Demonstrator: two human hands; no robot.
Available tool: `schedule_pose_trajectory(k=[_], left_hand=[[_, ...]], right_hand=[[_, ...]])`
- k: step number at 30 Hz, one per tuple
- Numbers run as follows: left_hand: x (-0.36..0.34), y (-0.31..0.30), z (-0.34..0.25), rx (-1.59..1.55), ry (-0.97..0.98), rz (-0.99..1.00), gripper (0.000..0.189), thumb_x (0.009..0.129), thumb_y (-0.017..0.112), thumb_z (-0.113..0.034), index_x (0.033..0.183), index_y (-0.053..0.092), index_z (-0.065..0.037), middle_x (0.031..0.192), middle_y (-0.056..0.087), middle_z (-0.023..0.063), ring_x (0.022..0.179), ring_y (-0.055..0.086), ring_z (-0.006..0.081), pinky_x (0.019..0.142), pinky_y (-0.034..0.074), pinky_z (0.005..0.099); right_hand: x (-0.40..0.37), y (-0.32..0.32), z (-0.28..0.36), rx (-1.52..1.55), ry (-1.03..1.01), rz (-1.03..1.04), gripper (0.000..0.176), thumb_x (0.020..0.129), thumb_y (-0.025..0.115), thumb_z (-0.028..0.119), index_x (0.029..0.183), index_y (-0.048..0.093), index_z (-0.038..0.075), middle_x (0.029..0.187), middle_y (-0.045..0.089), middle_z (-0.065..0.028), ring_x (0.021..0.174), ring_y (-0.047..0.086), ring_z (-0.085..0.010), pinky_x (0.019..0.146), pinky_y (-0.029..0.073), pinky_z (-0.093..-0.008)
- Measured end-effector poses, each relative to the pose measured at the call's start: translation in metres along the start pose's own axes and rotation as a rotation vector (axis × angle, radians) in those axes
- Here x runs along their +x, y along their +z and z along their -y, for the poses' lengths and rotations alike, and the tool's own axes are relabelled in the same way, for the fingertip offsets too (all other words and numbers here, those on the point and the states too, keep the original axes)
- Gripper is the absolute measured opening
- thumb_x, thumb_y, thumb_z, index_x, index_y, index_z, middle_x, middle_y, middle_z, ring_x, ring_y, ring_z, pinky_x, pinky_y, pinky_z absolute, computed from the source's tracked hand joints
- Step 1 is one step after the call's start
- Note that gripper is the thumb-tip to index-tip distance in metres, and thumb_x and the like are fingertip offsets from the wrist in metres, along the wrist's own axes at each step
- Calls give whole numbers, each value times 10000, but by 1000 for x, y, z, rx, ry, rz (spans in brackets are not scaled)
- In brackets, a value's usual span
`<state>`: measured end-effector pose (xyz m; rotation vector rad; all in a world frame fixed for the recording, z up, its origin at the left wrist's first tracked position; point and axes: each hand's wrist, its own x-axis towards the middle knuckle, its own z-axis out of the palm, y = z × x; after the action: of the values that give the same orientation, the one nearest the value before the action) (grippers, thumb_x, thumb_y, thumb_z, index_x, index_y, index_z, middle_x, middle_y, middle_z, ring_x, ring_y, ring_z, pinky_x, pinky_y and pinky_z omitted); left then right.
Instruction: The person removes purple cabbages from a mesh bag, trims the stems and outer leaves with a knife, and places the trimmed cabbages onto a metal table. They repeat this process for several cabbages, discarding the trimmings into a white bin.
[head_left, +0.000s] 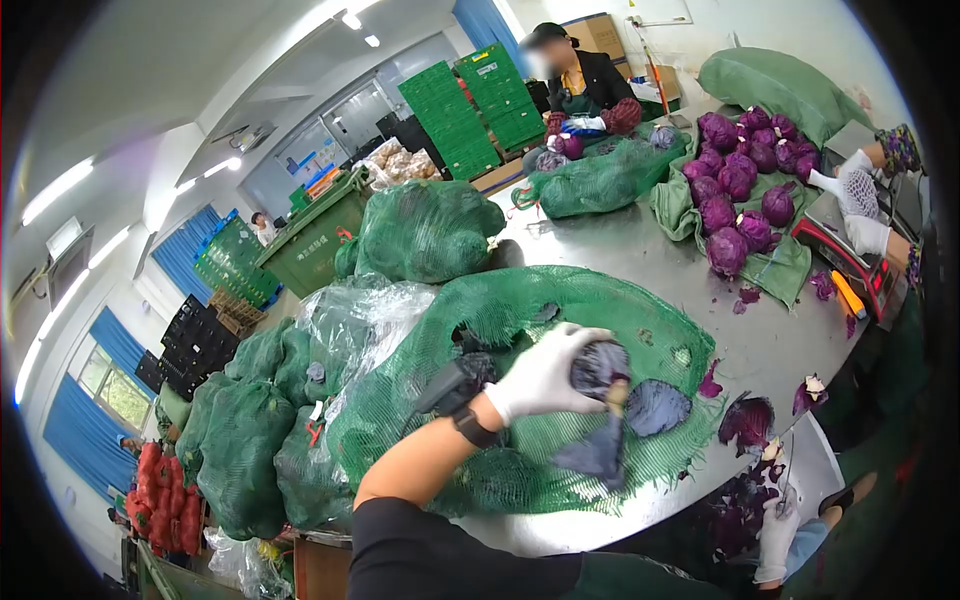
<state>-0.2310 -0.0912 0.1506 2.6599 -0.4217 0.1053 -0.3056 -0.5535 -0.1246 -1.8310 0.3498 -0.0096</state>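
My left hand, in a white glove, grips a dark purple cabbage above an open green mesh sack. Loose dark outer leaves lie on the mesh beside it, and another hangs below the cabbage. At the lower right, my right hand, also gloved in white, is closed around a thin knife that points up. Purple leaf scraps are next to the right hand.
The metal table bears a pile of purple cabbages, a red scale and an orange-handled tool. Full mesh sacks stand left. A co-worker sits behind; another person's gloved hands are at right.
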Motion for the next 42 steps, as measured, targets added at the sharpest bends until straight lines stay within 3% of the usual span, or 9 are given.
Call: schedule_pose_trajectory(k=[11, 16, 23, 25, 27, 29, 34, 39, 42], left_hand=[[8, 120, -55, 122, -62, 19, 1050, 654, 871, -457, 1470, 366, -32, 1249, 502, 259, 1103, 588, 440, 903, 536, 473], [-5, 107, -75, 67, -236, 39, 1039, 652, 889, -389, 1467, 355, -30, 1253, 497, 252, 1086, 613, 406, 882, 550, 463], [-3, 141, -71, -1204, -195, -65, 733, 844, 689, -46, 1477, 318, -47, 1234, 533, 82, 1030, 608, 182, 934, 511, 328], [-4, 132, -74, -1537, -276, 102, 691, 863, 608, 30, 1480, 309, -56, 1244, 531, 77, 1046, 599, 168, 947, 502, 320], [-1, 144, -71, -1482, -175, 5, 662, 840, 605, 34, 1453, 369, -46, 1288, 539, 122, 1100, 611, 239, 977, 498, 352], [4, 145, -70, -260, 174, -397, 620, 810, 611, 35, 1405, 445, -19, 1346, 525, 185, 1177, 586, 357, 1020, 481, 405], [-1, 173, -94, 45, -19, -24, 907, 731, 781, -331, 1463, 374, 16, 1468, 416, 276, 1382, 395, 452, 1122, 356, 528], [7, 183, -94, 66, 46, -60, 921, 658, 817, -341, 1415, 424, 9, 1379, 476, 239, 1308, 454, 429, 1038, 435, 511], [14, 174, -90, -164, 13, -5, 855, 628, 830, -281, 1354, 469, -9, 1308, 500, 207, 1232, 481, 400, 1010, 462, 452]], right_hand=[[-29, 63, 129, -119, -565, 177, 508, 830, 557, -95, 1328, 579, -2, 965, 681, -75, 703, 579, -95, 639, 475, -227], [-22, 100, 170, 36, -735, 354, 659, 773, 692, 15, 1400, 491, -7, 1319, 578, -212, 1238, 576, -330, 1060, 450, -379], [-15, 143, 167, 226, -727, 386, 904, 682, 832, 65, 1471, 398, -13, 1440, 496, -170, 1338, 497, -294, 1145, 383, -385], [-5, 134, 176, 286, -497, 417, 679, 723, 783, -27, 1349, 519, -37, 1271, 607, -119, 1153, 602, -199, 1034, 468, -326], [-1, 133, 173, 455, -498, 368, 487, 768, 709, -91, 1238, 589, -42, 1144, 645, -73, 1063, 619, -155, 963, 491, -290], [4, 129, 163, 402, -500, 305, 447, 775, 676, -118, 1210, 602, -42, 1113, 651, -61, 1041, 623, -149, 951, 493, -283], [15, 118, 142, 229, -522, 113, 219, 843, 651, -63, 1062, 646, -50, 973, 677, -60, 924, 636, -131, 859, 509, -278], [22, 111, 114, 47, -637, 87, 201, 909, 707, 79, 1032, 616, -52, 896, 670, -75, 796, 658, -153, 753, 527, -282], [42, 85, 124, 211, -54, 9, 416, 910, 734, 158, 1187, 536, -81, 1032, 651, -168, 871, 660, -182, 801, 537, -317]])
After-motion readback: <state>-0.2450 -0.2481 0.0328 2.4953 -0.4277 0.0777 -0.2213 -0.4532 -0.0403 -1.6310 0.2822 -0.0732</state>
